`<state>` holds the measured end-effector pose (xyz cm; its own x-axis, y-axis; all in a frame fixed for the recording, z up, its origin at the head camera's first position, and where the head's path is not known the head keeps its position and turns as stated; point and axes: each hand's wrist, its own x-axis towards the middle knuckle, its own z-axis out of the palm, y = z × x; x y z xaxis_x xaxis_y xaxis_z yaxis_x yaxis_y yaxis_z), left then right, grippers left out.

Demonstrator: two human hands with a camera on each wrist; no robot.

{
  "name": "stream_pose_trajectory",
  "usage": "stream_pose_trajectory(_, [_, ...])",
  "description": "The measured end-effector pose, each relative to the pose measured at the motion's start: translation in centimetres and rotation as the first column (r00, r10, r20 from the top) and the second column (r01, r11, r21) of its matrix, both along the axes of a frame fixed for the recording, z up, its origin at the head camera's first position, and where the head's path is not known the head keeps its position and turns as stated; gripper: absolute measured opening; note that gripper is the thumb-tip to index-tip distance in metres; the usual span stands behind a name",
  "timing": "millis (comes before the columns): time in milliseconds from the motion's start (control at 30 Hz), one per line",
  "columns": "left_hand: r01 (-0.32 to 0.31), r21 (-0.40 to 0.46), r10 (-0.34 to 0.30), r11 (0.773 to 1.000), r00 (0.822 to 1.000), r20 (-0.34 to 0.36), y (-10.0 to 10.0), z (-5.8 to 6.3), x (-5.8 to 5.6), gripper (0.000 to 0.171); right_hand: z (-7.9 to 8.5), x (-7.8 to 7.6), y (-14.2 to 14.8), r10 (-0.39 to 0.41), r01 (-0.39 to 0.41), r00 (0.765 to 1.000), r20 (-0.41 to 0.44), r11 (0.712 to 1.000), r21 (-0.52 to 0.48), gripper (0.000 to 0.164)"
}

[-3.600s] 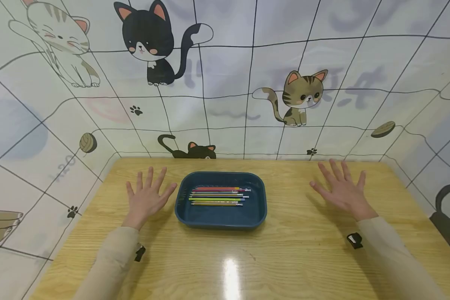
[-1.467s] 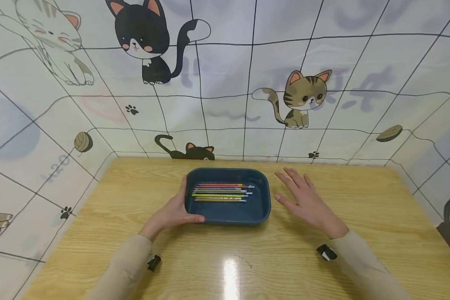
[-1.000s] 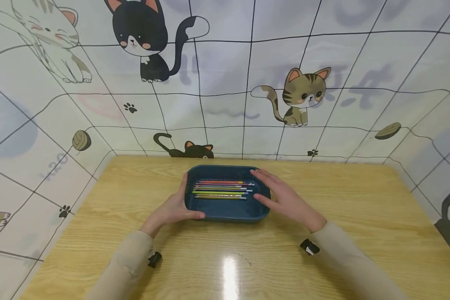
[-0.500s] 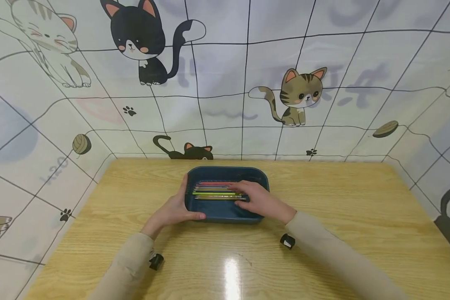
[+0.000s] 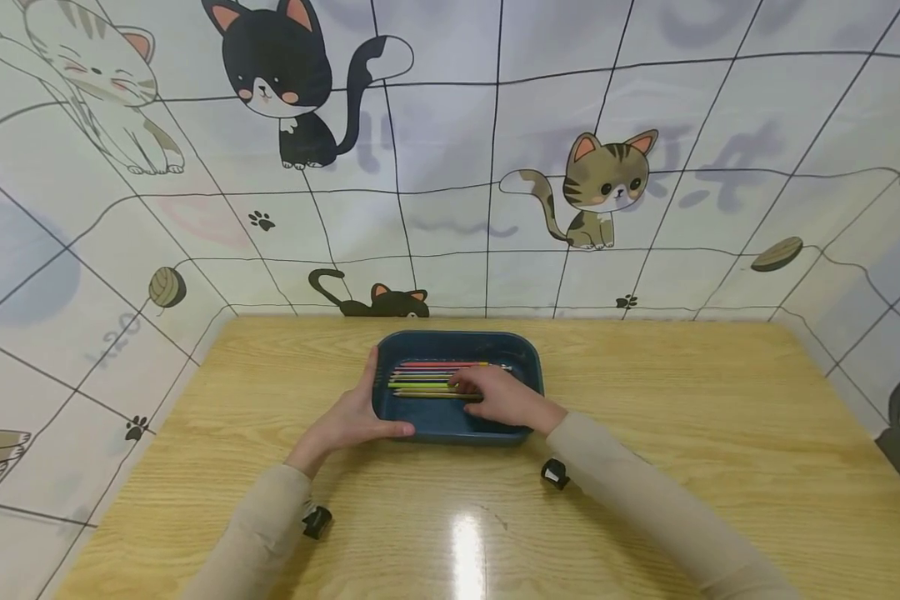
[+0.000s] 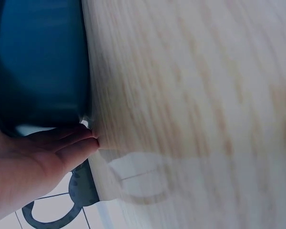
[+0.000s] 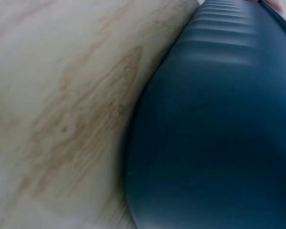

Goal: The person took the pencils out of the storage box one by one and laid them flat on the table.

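A dark blue rectangular tray [image 5: 420, 425] stands on the wooden table, with several pencils [image 5: 420, 386] side by side in it. My left hand [image 5: 348, 421] holds the tray's left end, thumb along the front rim and fingers down the end wall. In the left wrist view those fingers [image 6: 78, 145] lie low against the tray's outside. My right hand [image 5: 498, 396] reaches over the right side into the tray. Its bent fingers are over the middle of the pencils, the thumb on their near side. I cannot tell whether it pinches one.
A white sheet with printed cats [image 5: 457, 208] hangs behind and beside the table [image 5: 645, 375]. Black straps [image 5: 555, 473] sit under both wrists. The tray's ribbed outer wall [image 7: 214, 119] fills much of the right wrist view.
My left hand has taken hold of the tray's left end. From the table's right side, my right hand has moved left into the tray, its fingers now bent over the pencils.
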<state>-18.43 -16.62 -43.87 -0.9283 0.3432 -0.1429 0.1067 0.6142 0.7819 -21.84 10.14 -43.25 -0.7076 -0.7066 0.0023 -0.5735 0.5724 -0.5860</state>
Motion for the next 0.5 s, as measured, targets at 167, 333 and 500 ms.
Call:
stream_pose_trajectory(167, [0.002, 0.004, -0.002, 1.000, 1.000, 0.007, 0.10, 0.00, -0.01, 0.138, -0.40, -0.23, -0.17, 0.011, -0.011, 1.000, -0.004, 1.000, 0.010, 0.037])
stream_pose_trajectory(333, [0.003, 0.012, -0.003, 1.000, 1.000, 0.006, 0.15, 0.02, 0.01, 0.138, -0.58, -0.15, -0.39, 0.042, -0.041, 0.999, -0.018, 0.998, 0.039, 0.037])
stream_pose_trajectory(500, [-0.002, 0.012, 0.002, 1.000, 1.000, 0.009, 0.12, 0.03, 0.08, 0.137, -0.65, -0.12, -0.40, 0.063, -0.062, 0.998, -0.020, 0.997, 0.038, 0.039])
